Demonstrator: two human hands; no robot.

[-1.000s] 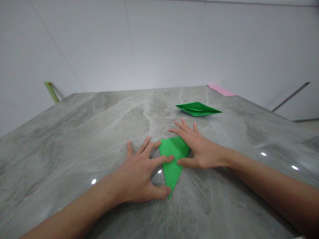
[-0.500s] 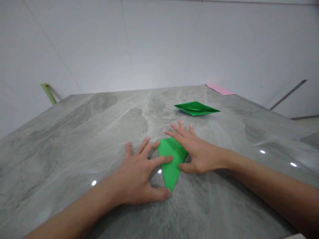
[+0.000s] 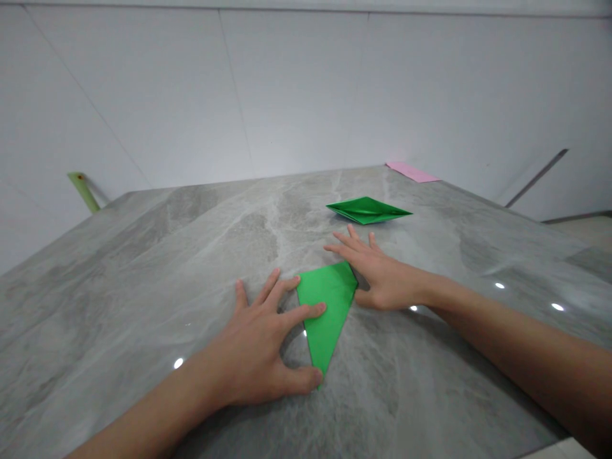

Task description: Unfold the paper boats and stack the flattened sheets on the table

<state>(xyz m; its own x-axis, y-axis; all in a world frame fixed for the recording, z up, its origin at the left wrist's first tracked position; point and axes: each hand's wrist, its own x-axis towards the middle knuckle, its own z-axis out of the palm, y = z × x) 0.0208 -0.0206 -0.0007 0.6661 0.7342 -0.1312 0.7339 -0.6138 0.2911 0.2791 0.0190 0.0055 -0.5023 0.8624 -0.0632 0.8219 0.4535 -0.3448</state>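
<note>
A green paper folded into a narrow triangle lies flat on the grey marble table, its point toward me. My left hand is spread flat, with the index finger and thumb pressing on the paper's left edge and tip. My right hand lies flat with fingers apart on the table, just right of the paper's far right corner, holding nothing.
A second green paper, folded into a boat-like shape, sits farther back on the table. A pink sheet lies at the far right corner. A green strip leans by the wall at left.
My right hand has slid off the triangle to the right, uncovering its far corner. My left hand stays pressed on the paper. The view has shifted slightly.
</note>
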